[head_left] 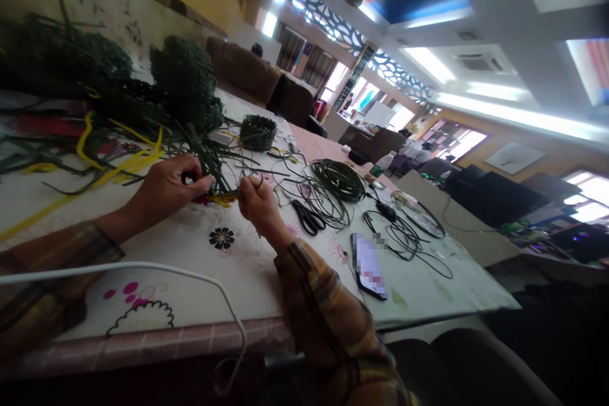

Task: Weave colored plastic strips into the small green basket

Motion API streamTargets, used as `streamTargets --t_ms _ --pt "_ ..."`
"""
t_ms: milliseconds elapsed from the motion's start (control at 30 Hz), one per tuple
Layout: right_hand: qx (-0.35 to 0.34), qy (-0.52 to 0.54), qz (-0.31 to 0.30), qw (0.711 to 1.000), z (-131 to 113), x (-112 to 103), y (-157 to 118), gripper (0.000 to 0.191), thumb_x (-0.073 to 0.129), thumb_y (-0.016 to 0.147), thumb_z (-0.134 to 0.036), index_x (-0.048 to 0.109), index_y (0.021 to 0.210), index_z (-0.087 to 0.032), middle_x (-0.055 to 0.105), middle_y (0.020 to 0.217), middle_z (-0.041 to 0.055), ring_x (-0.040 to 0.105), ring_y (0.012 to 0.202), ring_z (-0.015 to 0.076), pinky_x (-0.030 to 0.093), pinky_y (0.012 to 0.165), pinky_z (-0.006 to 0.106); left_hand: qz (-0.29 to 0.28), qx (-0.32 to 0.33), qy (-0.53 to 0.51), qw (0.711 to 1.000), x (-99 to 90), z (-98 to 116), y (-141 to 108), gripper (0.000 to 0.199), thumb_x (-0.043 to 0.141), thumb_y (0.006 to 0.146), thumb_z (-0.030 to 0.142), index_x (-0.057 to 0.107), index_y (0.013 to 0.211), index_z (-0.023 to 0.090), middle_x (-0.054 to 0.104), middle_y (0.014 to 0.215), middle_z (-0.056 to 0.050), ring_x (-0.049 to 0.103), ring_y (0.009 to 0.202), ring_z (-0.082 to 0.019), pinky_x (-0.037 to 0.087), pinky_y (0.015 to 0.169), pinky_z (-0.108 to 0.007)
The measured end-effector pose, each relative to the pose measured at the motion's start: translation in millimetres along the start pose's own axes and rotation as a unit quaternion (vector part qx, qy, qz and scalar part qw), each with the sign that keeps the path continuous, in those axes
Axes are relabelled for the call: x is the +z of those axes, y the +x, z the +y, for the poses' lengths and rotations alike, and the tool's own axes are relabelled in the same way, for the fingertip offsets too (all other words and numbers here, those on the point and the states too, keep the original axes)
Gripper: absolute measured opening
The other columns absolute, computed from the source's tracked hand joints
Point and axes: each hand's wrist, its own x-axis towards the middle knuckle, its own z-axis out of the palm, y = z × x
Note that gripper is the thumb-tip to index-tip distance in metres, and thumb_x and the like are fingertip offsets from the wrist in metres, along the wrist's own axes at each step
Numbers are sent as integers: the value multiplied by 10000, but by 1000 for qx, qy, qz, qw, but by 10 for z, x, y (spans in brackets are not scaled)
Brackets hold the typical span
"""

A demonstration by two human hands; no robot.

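My left hand (174, 187) is closed on dark green woven strips (209, 158) that fan up and away from it. Just right of it, my right hand (257, 202) pinches a thin dark strip, its fingers pressed together. Between the two hands lie short yellow strips (223, 200), low against the white tablecloth (190, 285). The far ends of the green strips run into a tangle, so what belongs to the held piece is hard to tell.
Behind stand large dark woven bundles (183, 73) and a small round basket (257, 132). Yellow strips (124, 168) lie left. Rightward are black scissors (309, 217), a green coil (337, 180), a phone (369, 266) and a bottle (382, 165). A white cable (190, 273) crosses the foreground.
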Motion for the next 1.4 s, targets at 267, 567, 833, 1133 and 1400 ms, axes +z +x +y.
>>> streamTargets --t_ms 267,567,833,1133,1400 --pt "83 144 -5 986 -51 116 -46 428 587 1027 -525 377 767 -256 291 526 -141 239 398 42 180 379 160 21 113 105 988 0 -68 -18 266 584 959 462 644 892 211 622 924 -41 575 899 -227 460 898 -369" --pt "18 -47 35 998 97 -26 69 406 479 1069 -481 382 743 -259 359 562 -103 331 476 88 274 490 216 -114 157 97 976 53 -394 93 390 488 1025 486 782 1040 230 590 1153 -92 554 1003 -234 472 942 -350" --pt "-75 -458 13 886 74 -104 109 219 503 1057 -269 509 839 -249 561 719 -12 490 688 178 274 655 284 -112 128 88 982 -39 -412 157 380 573 957 523 755 903 194 493 935 -43 505 878 -207 457 837 -326" --pt "-109 -328 20 938 196 -154 159 376 482 1079 -303 370 725 -250 446 661 -65 383 636 127 282 635 258 -103 114 51 987 -6 -452 130 405 711 873 601 782 944 209 499 986 -35 505 934 -197 440 754 -265" --pt "-121 -240 -9 963 135 -156 122 402 515 1075 -392 414 720 -235 447 656 -66 419 656 113 322 648 241 -104 140 31 984 35 -475 141 359 654 929 552 792 860 227 509 950 -26 543 918 -200 447 885 -334"
